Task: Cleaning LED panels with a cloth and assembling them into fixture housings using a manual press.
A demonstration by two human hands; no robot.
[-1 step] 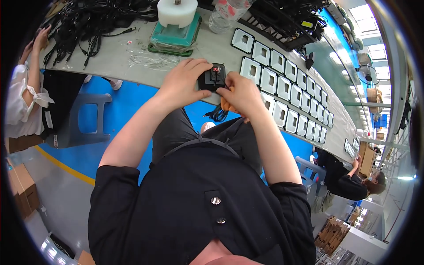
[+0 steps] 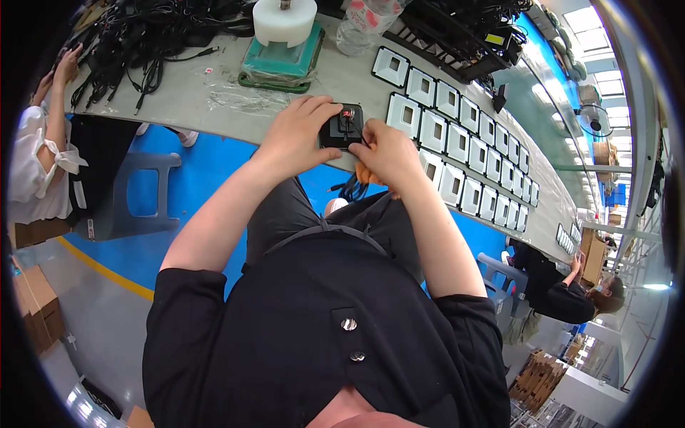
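A black square housing (image 2: 332, 137) lies at the table's front edge, with a small red and metallic part (image 2: 347, 114) inside it. My left hand (image 2: 294, 135) grips the housing from its left side, fingers along the far edge and thumb at the near one. At the right edge my right hand (image 2: 391, 151) is closed, thumb and forefinger pinched together; what lies between the tips is hidden. Below that palm shows an orange-handled tool (image 2: 365, 173), tucked under the fingers. A bunched black cable (image 2: 351, 190) hangs beneath it, over my lap.
White and black square frames (image 2: 434, 132) stand in rows to the right. Beyond the housing are a green-based fixture with a white round top (image 2: 284, 25) and a plastic bottle (image 2: 360, 28). Black cables (image 2: 153, 32) pile at far left. Co-workers sit at both sides.
The orange-handled tool and hanging cable have shifted slightly under my right hand. Both hands stay at the housing, almost unmoved.
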